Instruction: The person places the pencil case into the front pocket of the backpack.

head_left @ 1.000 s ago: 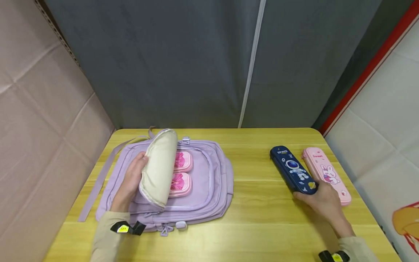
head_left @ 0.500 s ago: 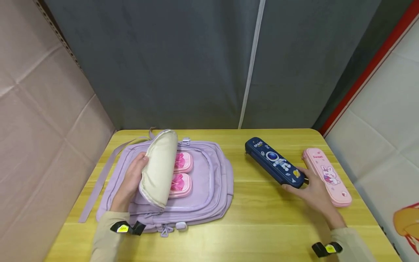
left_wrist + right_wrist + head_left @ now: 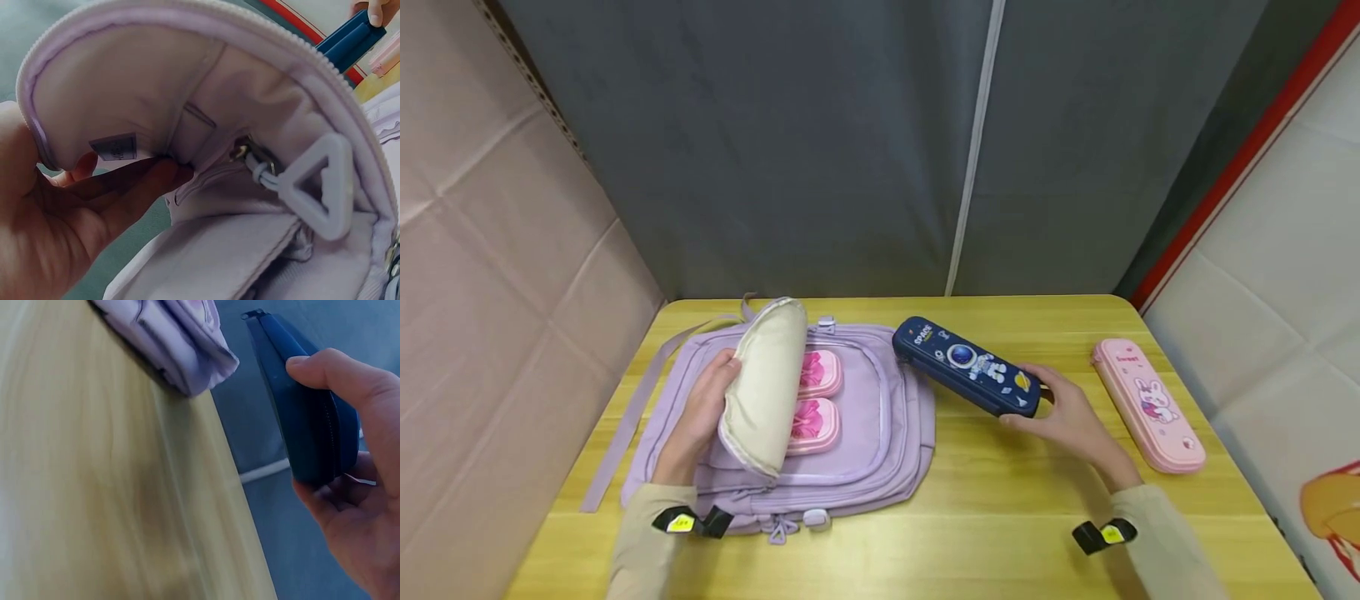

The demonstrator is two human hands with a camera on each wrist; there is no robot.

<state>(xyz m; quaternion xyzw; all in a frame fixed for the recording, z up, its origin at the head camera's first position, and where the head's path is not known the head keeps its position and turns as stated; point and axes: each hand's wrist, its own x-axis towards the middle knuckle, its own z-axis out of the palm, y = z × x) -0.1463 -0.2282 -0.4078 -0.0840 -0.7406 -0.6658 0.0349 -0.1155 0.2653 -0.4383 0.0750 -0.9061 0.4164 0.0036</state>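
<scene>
A lavender backpack lies flat on the left of the table, its front pocket flap folded up with the cream lining showing. My left hand grips the edge of that flap; in the left wrist view, the pocket's inside and a triangular zipper pull show. My right hand holds a navy pencil case with an astronaut print by its near end, thumb on one side and fingers on the other. The case is raised above the table, its far end over the backpack's right edge.
A pink pencil case with a rabbit print lies at the table's right. Two pink bow-patterned patches or cases show beside the flap on the backpack. A grey curtain stands behind the table, with pale walls on both sides.
My right hand has lifted the navy pencil case from beside the pink one and carried it left to the backpack, its far end swinging left. My left hand stays on the flap.
</scene>
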